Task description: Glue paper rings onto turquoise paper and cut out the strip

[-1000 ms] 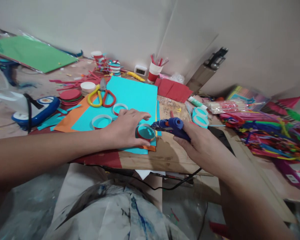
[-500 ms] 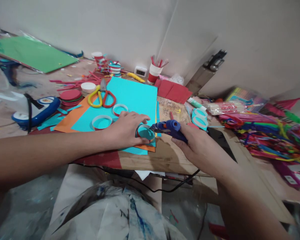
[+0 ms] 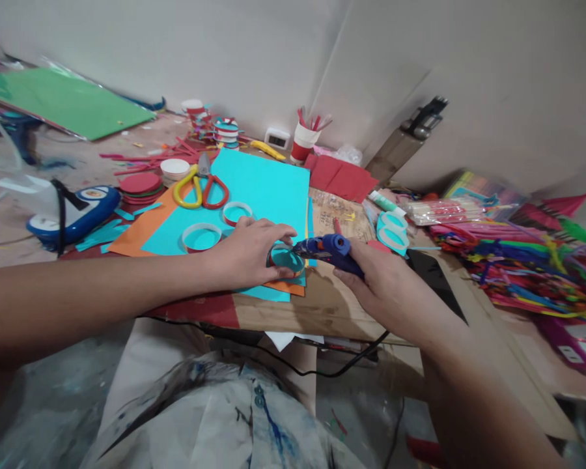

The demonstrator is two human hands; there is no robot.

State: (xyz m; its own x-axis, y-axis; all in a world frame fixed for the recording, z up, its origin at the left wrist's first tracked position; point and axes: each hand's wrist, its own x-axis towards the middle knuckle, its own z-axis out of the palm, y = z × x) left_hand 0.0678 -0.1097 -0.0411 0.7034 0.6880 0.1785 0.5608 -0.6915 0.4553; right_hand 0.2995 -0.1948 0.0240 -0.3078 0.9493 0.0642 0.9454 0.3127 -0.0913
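My left hand (image 3: pixel 254 251) grips a small paper ring (image 3: pixel 295 272), red outside, between thumb and fingers at the near right corner of the turquoise paper (image 3: pixel 266 179). In my right hand (image 3: pixel 378 283) is a blue hot glue gun (image 3: pixel 327 249), its nozzle pointing left at the ring's rim. Whether the tip touches the rim I cannot tell. Two more rings, a larger paper ring (image 3: pixel 202 238) and a smaller paper ring (image 3: pixel 236 212), stand on the turquoise sheet by my left hand. Beyond them lie scissors (image 3: pixel 202 185) with yellow and red handles.
Red discs (image 3: pixel 140 184) and white discs (image 3: pixel 175 169) are stacked at left, near a blue-and-white device (image 3: pixel 78 212). Red paper (image 3: pixel 342 177) and a cup of sticks (image 3: pixel 304 140) stand behind. Pipe cleaners (image 3: pixel 512 267) pile up at right. The glue gun's black cord (image 3: pixel 322 373) hangs below the table edge.
The camera view has shifted slightly, so everything sits a little further right. Both hands keep their hold, with the glue gun nozzle still at the ring's rim.
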